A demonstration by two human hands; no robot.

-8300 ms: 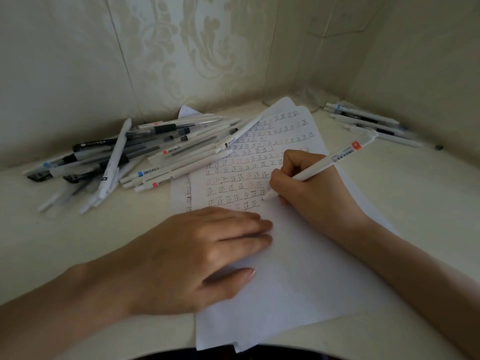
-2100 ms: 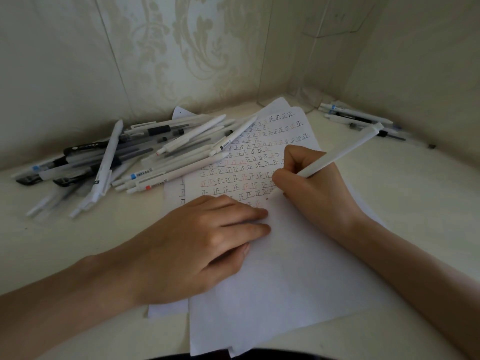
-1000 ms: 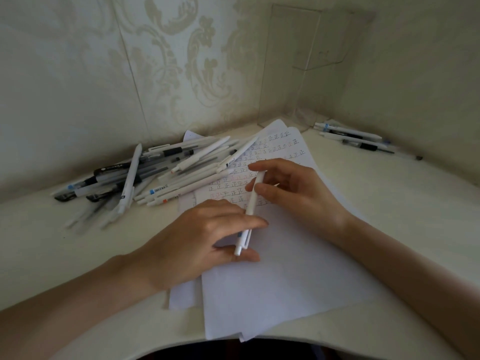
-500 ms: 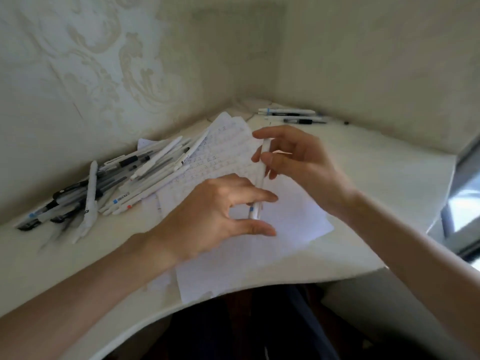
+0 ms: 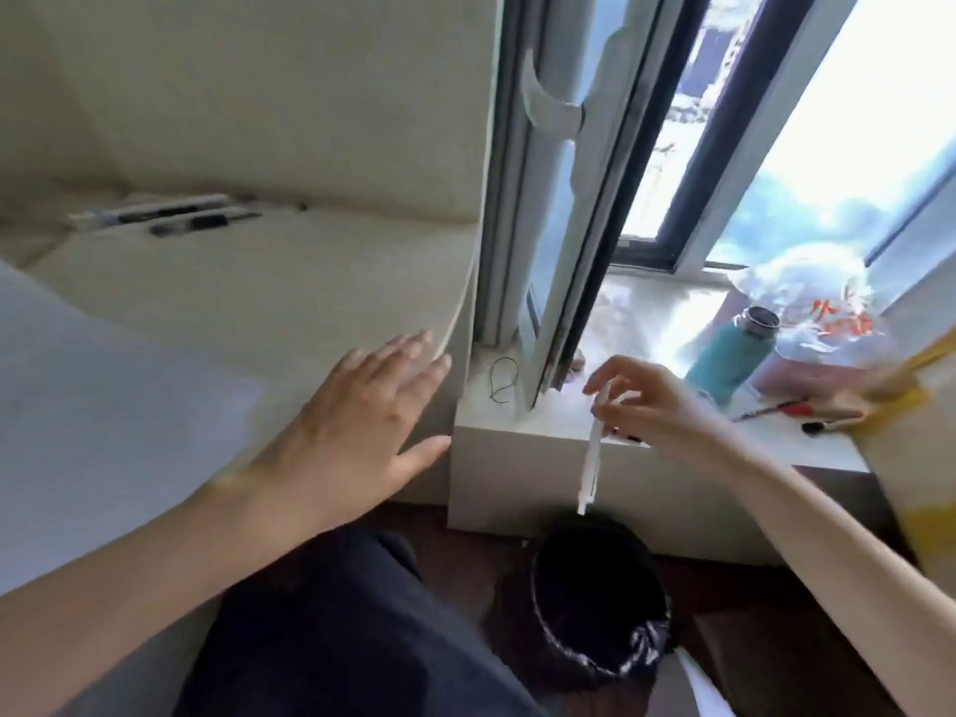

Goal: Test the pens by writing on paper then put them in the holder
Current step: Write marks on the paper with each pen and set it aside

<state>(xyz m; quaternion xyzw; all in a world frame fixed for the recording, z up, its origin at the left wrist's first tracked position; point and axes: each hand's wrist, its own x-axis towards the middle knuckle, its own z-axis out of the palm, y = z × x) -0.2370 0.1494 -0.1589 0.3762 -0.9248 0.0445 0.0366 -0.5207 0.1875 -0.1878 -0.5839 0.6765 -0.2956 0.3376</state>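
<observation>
While the head camera looks down past the desk's corner, I see the right hand (image 5: 652, 401) out over the gap beside the white windowsill (image 5: 517, 432). It pinches a slim white plastic pen (image 5: 592, 458) near its upper end between thumb and fingertips, the remaining fingers loosely fanned. The pen hangs almost upright below the hand, and its lower end is just above the mouth of a round black container lined with a black plastic bag (image 5: 641, 649), which stands on the dark floor. The pen is blurred, so I cannot tell which end points down.

My view of the left hand (image 5: 362, 421) shows it flat and spread, fingers straight, holding nothing, at the rounded edge of the cream desk (image 5: 258, 302); I cannot tell whether it touches the surface. It is well apart from the pen, to the pen's left.

A white sheet of paper (image 5: 103, 406) lies on the desk near the left forearm, and a few black-and-white pens (image 5: 165, 217) lie by the far wall. On the sill stand a teal metal bottle (image 5: 729, 354) and a clear plastic bag with red print (image 5: 817, 313).
</observation>
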